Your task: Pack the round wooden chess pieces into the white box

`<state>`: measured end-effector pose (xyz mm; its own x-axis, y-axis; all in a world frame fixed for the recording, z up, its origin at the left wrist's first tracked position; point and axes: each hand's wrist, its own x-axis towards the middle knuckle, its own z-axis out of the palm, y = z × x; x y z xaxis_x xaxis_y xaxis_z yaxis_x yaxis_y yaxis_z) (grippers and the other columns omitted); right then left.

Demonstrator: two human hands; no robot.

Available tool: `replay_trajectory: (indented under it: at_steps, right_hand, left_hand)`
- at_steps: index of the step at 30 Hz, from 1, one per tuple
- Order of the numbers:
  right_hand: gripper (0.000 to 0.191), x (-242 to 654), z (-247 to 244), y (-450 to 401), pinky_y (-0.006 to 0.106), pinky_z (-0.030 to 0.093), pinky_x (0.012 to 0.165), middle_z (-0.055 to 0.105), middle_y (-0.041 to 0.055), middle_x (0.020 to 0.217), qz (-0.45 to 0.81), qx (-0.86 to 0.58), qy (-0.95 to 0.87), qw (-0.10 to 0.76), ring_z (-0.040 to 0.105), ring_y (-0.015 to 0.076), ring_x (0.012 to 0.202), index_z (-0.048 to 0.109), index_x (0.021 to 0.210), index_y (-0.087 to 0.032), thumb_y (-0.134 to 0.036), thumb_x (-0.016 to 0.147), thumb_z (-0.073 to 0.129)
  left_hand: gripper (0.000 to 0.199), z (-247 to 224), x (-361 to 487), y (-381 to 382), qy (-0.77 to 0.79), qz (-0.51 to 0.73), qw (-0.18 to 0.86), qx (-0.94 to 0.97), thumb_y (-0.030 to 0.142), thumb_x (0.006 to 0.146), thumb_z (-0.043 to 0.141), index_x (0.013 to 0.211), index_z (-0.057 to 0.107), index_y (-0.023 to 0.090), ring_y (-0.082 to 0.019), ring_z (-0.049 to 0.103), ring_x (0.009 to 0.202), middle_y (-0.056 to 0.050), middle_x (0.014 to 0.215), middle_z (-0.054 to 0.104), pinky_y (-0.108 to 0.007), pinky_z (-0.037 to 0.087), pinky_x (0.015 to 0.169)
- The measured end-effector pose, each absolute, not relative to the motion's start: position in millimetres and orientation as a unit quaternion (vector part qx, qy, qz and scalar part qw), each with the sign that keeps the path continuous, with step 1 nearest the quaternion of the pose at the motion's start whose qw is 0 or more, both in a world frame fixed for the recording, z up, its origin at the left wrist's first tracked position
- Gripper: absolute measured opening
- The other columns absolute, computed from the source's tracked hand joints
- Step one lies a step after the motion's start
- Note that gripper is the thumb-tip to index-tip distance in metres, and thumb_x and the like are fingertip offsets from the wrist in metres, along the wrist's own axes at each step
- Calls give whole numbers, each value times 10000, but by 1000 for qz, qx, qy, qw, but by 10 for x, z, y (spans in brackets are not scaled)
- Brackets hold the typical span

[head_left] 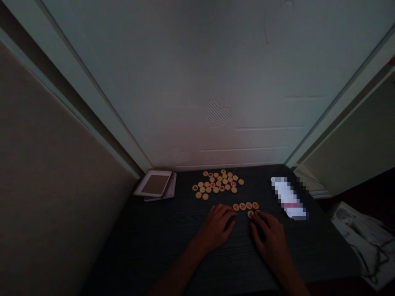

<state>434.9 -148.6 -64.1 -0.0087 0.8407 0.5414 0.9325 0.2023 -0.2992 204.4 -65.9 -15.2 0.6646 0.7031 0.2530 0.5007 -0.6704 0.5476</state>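
Note:
On the dark table, round wooden Chinese chess pieces lie in a loose cluster (219,185) towards the back, some with red or black characters up and others showing plain faces. Nearer to me, several red-marked pieces form a short row (242,206). My left hand (217,228) rests at the left end of this row, fingers bent and thumb apart, with no piece visible in it. Just below the row, my right hand (271,234) has its fingertips on a piece (250,214) and another partly covered beside it. Its thumb stands away from the fingers.
A flat frame-like box (153,183) lies on another flat item at the back left. A bright pixelated oblong (288,198) lies on the right. A white panel with embossed hearts (217,114) rises behind the table. Pale bags (367,242) sit beyond the right edge.

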Motion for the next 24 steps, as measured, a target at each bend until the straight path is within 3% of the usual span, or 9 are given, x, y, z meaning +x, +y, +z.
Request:
replay_trajectory:
  at_steps: [8,13,16,21,24]
  right_hand:
    - [332,4327,-586,-1495,518,517,954,661,109,1242,-55,-625,-702,337,622,300,1151,628,1298,-273,-348,980,569]
    - [288,4334,-542,-1524,516,525,971,665,107,1234,-28,-616,-690,379,622,286,1149,642,1257,-264,-312,983,570]
    - [266,4348,-529,-1544,520,529,973,674,103,1220,-20,-611,-683,399,629,284,1135,655,1232,-267,-301,982,572]
    - [225,4366,-518,-1564,508,539,967,695,95,1182,-15,-600,-676,427,648,273,1098,677,1178,-258,-302,977,586]
    - [217,4375,-515,-1572,502,548,947,710,95,1147,-16,-606,-668,432,661,274,1067,689,1156,-256,-321,977,586]
  left_hand:
    - [299,-160,2056,-664,350,246,239,872,195,963,606,1253,607,263,-257,576,1198,-56,1284,640,-469,444,1059]
    - [189,-142,1988,-605,349,276,253,859,191,985,571,1147,645,255,-221,575,1200,-48,1269,632,-413,459,1071]
    - [165,-92,1856,-486,380,291,210,853,202,993,559,1124,649,245,-226,564,1223,-55,1285,624,-420,450,1091]
    - [325,-81,1521,-214,448,296,98,838,232,981,578,1306,577,226,-295,487,1331,-92,1378,587,-525,396,1146]
    - [353,-157,1313,-77,480,298,66,822,226,990,546,1341,557,207,-300,500,1317,-106,1372,598,-521,424,1136]
